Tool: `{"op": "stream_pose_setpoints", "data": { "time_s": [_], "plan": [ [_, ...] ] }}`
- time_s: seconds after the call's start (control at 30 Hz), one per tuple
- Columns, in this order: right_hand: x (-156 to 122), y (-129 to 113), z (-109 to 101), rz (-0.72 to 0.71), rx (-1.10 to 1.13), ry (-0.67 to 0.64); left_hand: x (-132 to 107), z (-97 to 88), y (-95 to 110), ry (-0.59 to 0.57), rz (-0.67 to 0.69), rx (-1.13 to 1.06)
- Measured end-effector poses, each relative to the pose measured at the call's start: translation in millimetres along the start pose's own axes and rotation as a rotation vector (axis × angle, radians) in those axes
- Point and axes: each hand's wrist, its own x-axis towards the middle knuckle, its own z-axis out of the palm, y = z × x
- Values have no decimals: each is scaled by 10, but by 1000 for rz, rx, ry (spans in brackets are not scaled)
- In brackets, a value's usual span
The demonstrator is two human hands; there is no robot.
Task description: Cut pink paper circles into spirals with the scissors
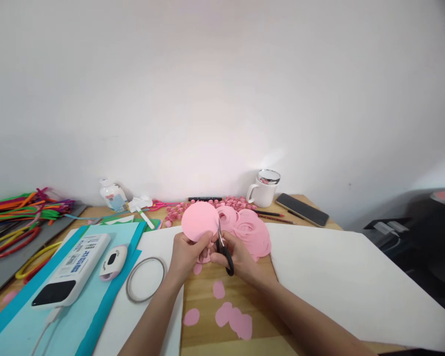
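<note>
My left hand (191, 249) pinches the lower edge of a round pink paper disc (199, 220), held up above the table. My right hand (237, 257) is closed around the black handles of a pair of scissors (227, 259). The blades point upward along the disc's right edge; whether they are biting into the paper I cannot tell. Behind my right hand lies a heap of pink paper rings and spirals (252, 230). Small pink paper ovals (223, 314) are scattered on the wood below my hands.
At the back are a white mug (265, 190), a phone (302, 208), pencils (270, 213), many small pink rolls (239, 201) and a white bottle (113, 194). On the left lie a tape roll (145, 280), a white power bank (74, 272) on blue sheets, and colourful pipe cleaners (25, 210).
</note>
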Motion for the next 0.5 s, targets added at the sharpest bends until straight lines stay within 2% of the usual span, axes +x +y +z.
{"op": "stream_pose_setpoints", "data": {
  "time_s": [0.5],
  "plan": [
    [-14, -31, 23, 35, -50, 31, -11, -1, 0, -9, -12, 11]
  ]
}}
